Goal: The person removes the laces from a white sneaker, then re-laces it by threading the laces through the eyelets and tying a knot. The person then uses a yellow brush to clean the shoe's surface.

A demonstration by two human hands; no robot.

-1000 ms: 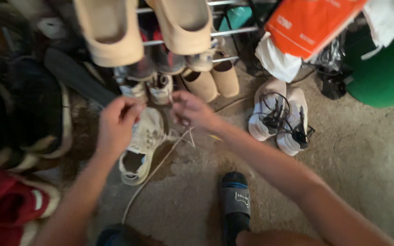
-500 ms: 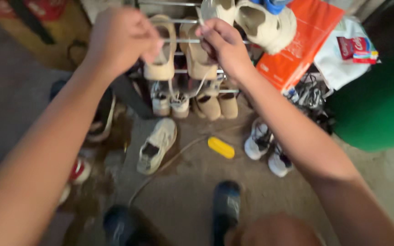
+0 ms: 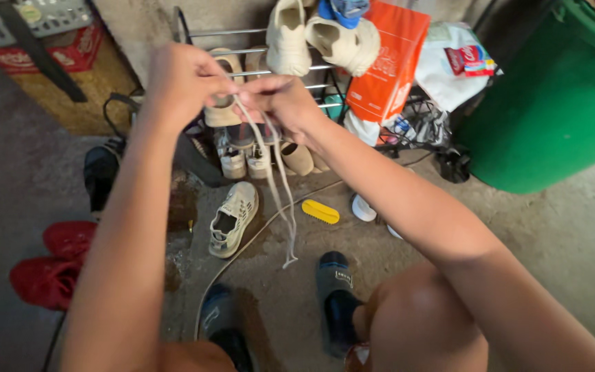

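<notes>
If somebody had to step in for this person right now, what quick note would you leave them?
Left hand and right hand are raised together, both pinching a white shoelace that dangles free below them.
The laceless cream sneaker lies on the concrete floor beneath, in front of the shoe rack; a yellow brush lies beside it.
Done: lace is out.
Left: the sneaker remains unlaced.

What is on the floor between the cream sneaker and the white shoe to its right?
In the head view, a yellow brush lies on the bare floor between the cream sneaker and the white shoe. A thin cord also crosses that stretch.
</notes>
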